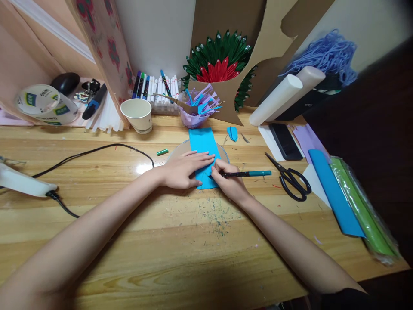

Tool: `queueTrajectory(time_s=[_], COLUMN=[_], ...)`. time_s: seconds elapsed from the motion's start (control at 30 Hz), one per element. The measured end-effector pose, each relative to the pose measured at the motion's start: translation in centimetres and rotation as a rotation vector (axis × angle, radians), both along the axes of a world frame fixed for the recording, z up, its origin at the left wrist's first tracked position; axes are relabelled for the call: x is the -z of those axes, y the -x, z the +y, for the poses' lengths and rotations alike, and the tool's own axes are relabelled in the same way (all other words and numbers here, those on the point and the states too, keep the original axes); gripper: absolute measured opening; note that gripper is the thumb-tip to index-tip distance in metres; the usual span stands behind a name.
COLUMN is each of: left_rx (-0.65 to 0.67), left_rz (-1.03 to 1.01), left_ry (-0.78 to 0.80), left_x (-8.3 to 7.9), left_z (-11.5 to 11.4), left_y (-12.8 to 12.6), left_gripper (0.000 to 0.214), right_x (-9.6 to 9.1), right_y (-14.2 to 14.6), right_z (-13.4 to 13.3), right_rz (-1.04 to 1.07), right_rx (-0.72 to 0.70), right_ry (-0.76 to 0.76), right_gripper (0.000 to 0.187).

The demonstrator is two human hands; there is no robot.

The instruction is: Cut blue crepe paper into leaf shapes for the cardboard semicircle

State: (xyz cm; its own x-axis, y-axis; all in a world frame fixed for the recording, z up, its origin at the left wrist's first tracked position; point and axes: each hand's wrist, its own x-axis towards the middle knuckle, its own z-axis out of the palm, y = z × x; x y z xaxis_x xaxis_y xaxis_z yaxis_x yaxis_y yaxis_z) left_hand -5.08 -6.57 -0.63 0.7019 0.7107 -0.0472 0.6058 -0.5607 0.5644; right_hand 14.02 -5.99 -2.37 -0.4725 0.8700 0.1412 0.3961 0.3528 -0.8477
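A strip of blue paper (200, 144) lies on a round clear disc (176, 151) in the middle of the wooden table (200, 241). My left hand (182, 168) lies flat on the paper's near end with its fingers stretched out, pressing it down. My right hand (229, 181) is closed round a teal marker pen (250, 174), whose tip touches the paper just by my left fingertips. The pen's body points to the right. A green pen cap (162, 152) lies to the left of the disc.
Black scissors (290, 177) lie right of my right hand. Rolled blue and green paper (351, 200) sits at the right edge. Behind stand a paper cup (138, 115), a bowl of paper strips (196, 113), markers (155, 88) and a green-red paper flower (219, 60). A cable (97, 153) crosses the left.
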Motion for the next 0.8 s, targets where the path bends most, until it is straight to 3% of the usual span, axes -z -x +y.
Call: queueTrajectory(time_s=[0.37,0.53,0.8], left_rx=[0.005,0.004,0.027], left_rz=[0.026,0.019,0.026], left_ry=[0.000,0.003,0.008], left_x=[0.0,0.0,0.1], left_z=[0.1,0.0,0.2], left_y=[0.0,0.0,0.0], left_gripper=[0.073,0.067,0.064], right_x=[-0.1,-0.3,0.0], right_y=[-0.6,0.1,0.9], right_z=[-0.3,-0.3,-0.3], right_rz=[-0.010,0.187,0.071], right_rx=[-0.099,0.056,0.071], right_ry=[0.065,0.023,-0.008], right_gripper=[0.032,0.032,0.030])
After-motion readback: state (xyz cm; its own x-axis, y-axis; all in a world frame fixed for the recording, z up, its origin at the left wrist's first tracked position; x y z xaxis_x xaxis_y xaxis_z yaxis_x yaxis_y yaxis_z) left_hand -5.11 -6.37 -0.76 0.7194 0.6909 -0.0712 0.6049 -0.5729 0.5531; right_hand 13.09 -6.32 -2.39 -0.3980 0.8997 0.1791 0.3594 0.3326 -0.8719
